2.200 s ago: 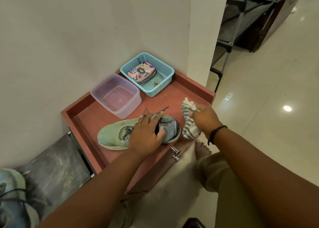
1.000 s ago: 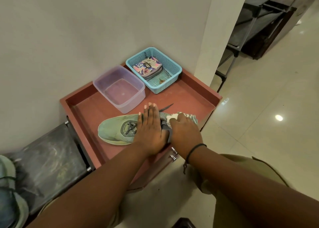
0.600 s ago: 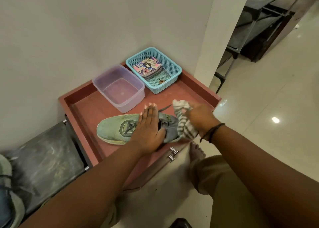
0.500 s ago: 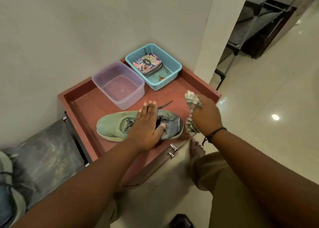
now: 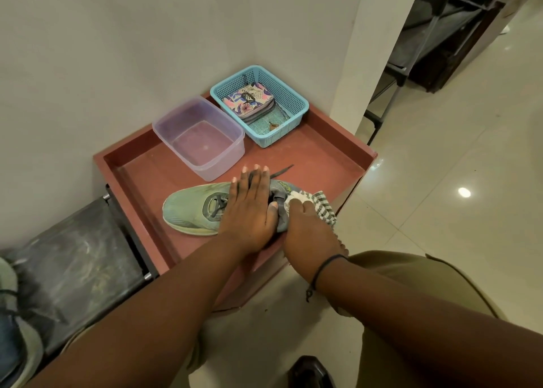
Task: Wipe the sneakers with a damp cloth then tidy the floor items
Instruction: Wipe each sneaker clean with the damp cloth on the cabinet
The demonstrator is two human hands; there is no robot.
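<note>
- Sneaker [image 5: 191,211], pale green with a grey heel, lies on its sole at the 6 o'clock edge of the red worktop [image 5: 323,158], toe pointing to 9 o'clock.
- My left hand [image 5: 249,208] presses flat on the sneaker's middle, fingers straight and together, thumb against the heel collar.
- My right hand [image 5: 308,226] grips a striped cloth [image 5: 323,208] bunched against the heel at 3 o'clock of the shoe; my fingers curl round it, and a dark band sits on that wrist.
- A dark lace end [image 5: 283,170] trails out past my left fingertips toward 1 o'clock.
- That worktop is a low red tray-like cabinet top with a raised rim, set into a corner of pale walls.
- One clear plastic tub [image 5: 202,140] stands at 11 o'clock of the shoe; I cannot tell whether it holds water.
- One blue mesh basket [image 5: 291,105] stands just beside the tub at 1 o'clock, holding one flowered pouch [image 5: 249,101].
- A dark scuffed shelf [image 5: 73,258] sits low at 8 o'clock of the worktop, touching its side.
- A second sneaker [image 5: 11,329] shows partly at the far 8 o'clock edge of view, so two shoes in all.
- Glossy cream floor tiles [image 5: 455,152] spread to 3 o'clock, reflecting a lamp.
- One dark metal rack [image 5: 426,35] stands at 2 o'clock beyond a white pillar [image 5: 373,49].
</note>
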